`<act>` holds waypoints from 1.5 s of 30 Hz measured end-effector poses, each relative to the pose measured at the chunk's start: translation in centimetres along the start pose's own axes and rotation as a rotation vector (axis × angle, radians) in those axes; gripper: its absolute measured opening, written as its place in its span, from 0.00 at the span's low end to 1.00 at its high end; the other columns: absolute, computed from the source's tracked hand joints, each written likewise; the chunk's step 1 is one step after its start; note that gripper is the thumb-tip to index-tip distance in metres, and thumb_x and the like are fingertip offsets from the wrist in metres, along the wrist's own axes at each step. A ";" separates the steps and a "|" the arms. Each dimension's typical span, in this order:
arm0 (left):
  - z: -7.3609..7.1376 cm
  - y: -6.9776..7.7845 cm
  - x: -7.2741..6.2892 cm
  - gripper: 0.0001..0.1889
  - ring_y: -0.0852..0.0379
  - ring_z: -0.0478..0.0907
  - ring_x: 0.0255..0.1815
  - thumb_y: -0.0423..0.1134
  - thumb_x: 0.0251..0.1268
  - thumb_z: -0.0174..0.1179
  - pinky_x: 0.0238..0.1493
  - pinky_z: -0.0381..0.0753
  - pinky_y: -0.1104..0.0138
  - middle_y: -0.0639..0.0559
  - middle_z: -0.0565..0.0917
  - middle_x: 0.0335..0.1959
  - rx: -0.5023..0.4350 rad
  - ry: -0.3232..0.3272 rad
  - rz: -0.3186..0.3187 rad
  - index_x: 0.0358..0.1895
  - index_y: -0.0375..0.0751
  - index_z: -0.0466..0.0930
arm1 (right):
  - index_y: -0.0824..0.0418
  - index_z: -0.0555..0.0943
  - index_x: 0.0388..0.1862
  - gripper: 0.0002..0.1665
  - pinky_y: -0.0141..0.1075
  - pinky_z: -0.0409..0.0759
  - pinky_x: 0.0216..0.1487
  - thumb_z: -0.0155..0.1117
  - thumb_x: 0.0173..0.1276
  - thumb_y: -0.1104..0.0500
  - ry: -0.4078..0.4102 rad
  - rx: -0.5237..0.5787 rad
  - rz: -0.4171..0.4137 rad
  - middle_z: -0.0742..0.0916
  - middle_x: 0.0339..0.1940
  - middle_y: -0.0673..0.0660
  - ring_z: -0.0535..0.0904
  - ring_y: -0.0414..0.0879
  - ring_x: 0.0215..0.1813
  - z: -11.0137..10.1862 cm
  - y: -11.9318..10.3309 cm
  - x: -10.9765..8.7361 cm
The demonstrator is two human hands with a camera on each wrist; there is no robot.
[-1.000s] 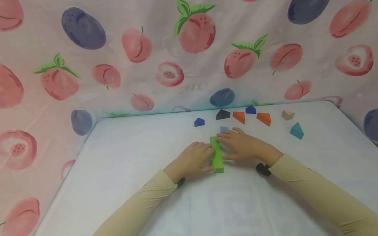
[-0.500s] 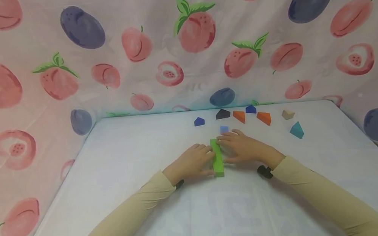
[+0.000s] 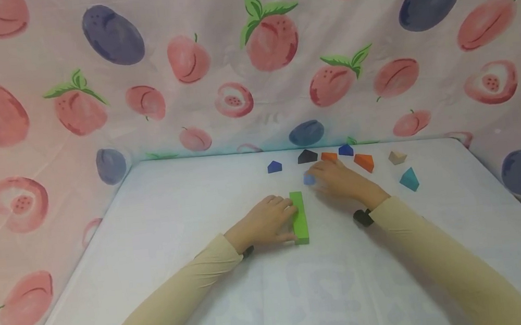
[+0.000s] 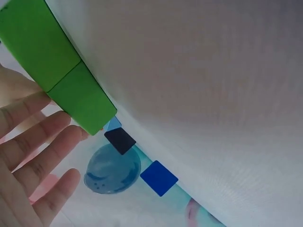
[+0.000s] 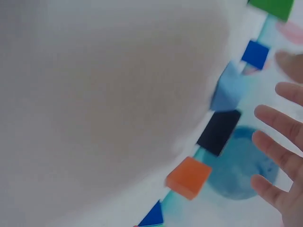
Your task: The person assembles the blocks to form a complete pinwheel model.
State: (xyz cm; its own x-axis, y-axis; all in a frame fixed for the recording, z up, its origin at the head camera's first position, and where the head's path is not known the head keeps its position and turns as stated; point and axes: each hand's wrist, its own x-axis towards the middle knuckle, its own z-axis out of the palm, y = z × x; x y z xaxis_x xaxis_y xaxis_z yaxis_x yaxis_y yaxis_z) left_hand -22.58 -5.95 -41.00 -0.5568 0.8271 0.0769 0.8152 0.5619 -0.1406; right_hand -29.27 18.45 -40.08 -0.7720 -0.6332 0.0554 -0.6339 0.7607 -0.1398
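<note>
Two green blocks lie end to end as one long bar (image 3: 300, 224) in the head view; a seam between the green blocks (image 4: 85, 99) shows in the left wrist view. My left hand (image 3: 268, 220) rests along the bar's left side, its fingers fairly straight and their tips at the bar. Farther back, my right hand (image 3: 339, 178) reaches over the table with fingers spread, the tips close around a small light blue block (image 3: 309, 180). In the right wrist view the fingers (image 5: 279, 123) are apart from the light blue block (image 5: 228, 89), holding nothing.
Along the back edge stand a dark blue block (image 3: 274, 167), a black block (image 3: 307, 156), another dark blue block (image 3: 345, 150) and two orange ones, one orange block (image 3: 364, 162) in full view. A wooden block (image 3: 397, 157) and a teal block (image 3: 410, 179) are to the right.
My right hand has left the right side of the green bar and moved back to the light blue block. The green bar slid slightly nearer, then stayed still; my left hand remains beside it.
</note>
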 end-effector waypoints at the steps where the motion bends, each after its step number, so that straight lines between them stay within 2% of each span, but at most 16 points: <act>1: 0.1 0.0 0.0 0.35 0.55 0.73 0.56 0.68 0.58 0.52 0.63 0.68 0.62 0.52 0.76 0.54 -0.009 -0.002 -0.001 0.59 0.45 0.71 | 0.59 0.73 0.60 0.24 0.56 0.62 0.68 0.61 0.65 0.60 0.006 -0.007 -0.014 0.78 0.60 0.60 0.69 0.56 0.66 0.1 0.4 0.4; 5: 0.3 -0.1 0.0 0.34 0.57 0.73 0.54 0.68 0.58 0.52 0.62 0.69 0.63 0.53 0.76 0.52 -0.037 -0.006 0.001 0.58 0.45 0.71 | 0.58 0.75 0.60 0.23 0.53 0.66 0.66 0.59 0.65 0.67 -0.008 -0.100 -0.056 0.80 0.58 0.60 0.72 0.55 0.63 0.5 1.6 1.7; 9: 0.5 -0.1 0.1 0.33 0.58 0.73 0.52 0.68 0.58 0.51 0.61 0.69 0.64 0.54 0.76 0.51 -0.044 -0.003 0.001 0.57 0.46 0.71 | 0.55 0.76 0.59 0.24 0.55 0.62 0.69 0.55 0.66 0.70 -0.037 -0.172 -0.059 0.82 0.56 0.58 0.73 0.54 0.63 0.9 1.9 2.5; 13: 0.4 0.0 0.1 0.33 0.58 0.72 0.52 0.67 0.59 0.52 0.60 0.69 0.64 0.54 0.76 0.51 -0.050 -0.008 -0.006 0.57 0.46 0.71 | 0.51 0.78 0.57 0.25 0.57 0.63 0.67 0.57 0.64 0.70 -0.043 -0.243 -0.081 0.83 0.53 0.57 0.74 0.55 0.61 1.0 2.0 3.2; 16: 0.2 0.0 0.0 0.33 0.58 0.72 0.52 0.67 0.59 0.52 0.61 0.69 0.64 0.54 0.75 0.52 -0.053 -0.012 -0.009 0.58 0.45 0.70 | 0.51 0.80 0.54 0.23 0.54 0.69 0.62 0.60 0.62 0.70 -0.009 -0.294 -0.124 0.84 0.49 0.57 0.76 0.54 0.56 1.1 2.1 3.5; 20: 0.3 0.0 0.0 0.34 0.57 0.72 0.54 0.67 0.59 0.51 0.61 0.69 0.63 0.53 0.75 0.53 -0.047 -0.014 -0.010 0.59 0.45 0.70 | 0.53 0.81 0.50 0.20 0.50 0.72 0.56 0.62 0.60 0.70 0.036 -0.331 -0.162 0.86 0.46 0.56 0.78 0.52 0.51 1.1 2.1 3.5; 26: 0.2 0.1 0.0 0.34 0.57 0.73 0.54 0.67 0.59 0.51 0.61 0.70 0.63 0.53 0.76 0.54 -0.039 -0.018 -0.012 0.60 0.45 0.70 | 0.59 0.79 0.50 0.18 0.50 0.73 0.57 0.61 0.61 0.69 0.079 -0.404 -0.178 0.85 0.46 0.59 0.78 0.54 0.52 1.1 2.3 3.1; 32: -0.1 0.1 0.0 0.33 0.56 0.73 0.53 0.66 0.59 0.53 0.61 0.70 0.63 0.52 0.76 0.53 -0.043 -0.020 -0.017 0.59 0.45 0.70 | 0.59 0.76 0.46 0.16 0.51 0.73 0.59 0.66 0.58 0.67 0.086 -0.427 -0.179 0.86 0.43 0.59 0.79 0.55 0.49 0.8 2.5 2.4; 38: -0.3 0.2 -0.1 0.33 0.56 0.74 0.53 0.66 0.59 0.53 0.60 0.70 0.63 0.52 0.76 0.53 -0.043 -0.019 -0.016 0.59 0.44 0.71 | 0.60 0.76 0.43 0.14 0.50 0.76 0.51 0.66 0.58 0.67 0.100 -0.430 -0.215 0.87 0.37 0.59 0.81 0.53 0.43 0.3 2.7 1.6; 41: -0.4 0.2 -0.1 0.33 0.56 0.74 0.54 0.66 0.59 0.53 0.61 0.70 0.63 0.52 0.76 0.54 -0.052 -0.026 -0.020 0.59 0.44 0.71 | 0.60 0.76 0.45 0.17 0.50 0.76 0.48 0.65 0.57 0.69 0.101 -0.395 -0.204 0.86 0.36 0.59 0.82 0.53 0.40 0.0 2.7 1.3; 45: -0.4 0.2 -0.1 0.33 0.56 0.74 0.53 0.65 0.59 0.53 0.61 0.70 0.63 0.52 0.76 0.53 -0.057 -0.026 -0.017 0.59 0.44 0.71 | 0.58 0.79 0.50 0.21 0.54 0.77 0.50 0.62 0.58 0.72 0.079 -0.315 -0.173 0.86 0.39 0.59 0.82 0.55 0.43 -0.1 2.8 1.1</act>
State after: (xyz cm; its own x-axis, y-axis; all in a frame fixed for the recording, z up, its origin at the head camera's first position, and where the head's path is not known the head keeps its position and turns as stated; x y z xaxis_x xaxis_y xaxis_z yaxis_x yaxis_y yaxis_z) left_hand -22.30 -5.94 -40.69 -0.5738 0.8173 0.0526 0.8131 0.5762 -0.0828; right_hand -31.90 19.83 -40.29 -0.6458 -0.7525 0.1295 -0.7290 0.6581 0.1886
